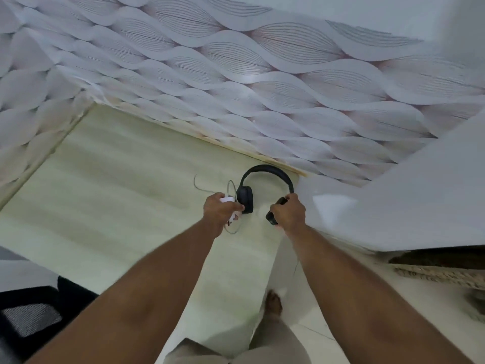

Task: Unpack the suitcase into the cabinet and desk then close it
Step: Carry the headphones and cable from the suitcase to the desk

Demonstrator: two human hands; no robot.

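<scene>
A pair of black headphones [265, 190] is held over the pale wooden desk [118, 185], near its far right corner, close to where the back edge meets the wall. The headband arches away toward the wall, with the two earcups nearer the person. The right earcup is gripped by the right hand [288, 214], whose fingers are curled round it. The left earcup is touched by the fingertips of the left hand [219, 211], in which a small white charger [227, 200] is also clasped; whether the earcup itself is pinched cannot be told. A thin grey cable [203, 189] runs from the charger and lies looped on the desk just behind and below the left hand. The wall behind the desk is covered with wave-patterned wallpaper [262, 74]. A white panel [406, 206] rises at the desk's right edge. A black mesh chair [31, 319] is seen at the lower left, beside the desk's near edge.
</scene>
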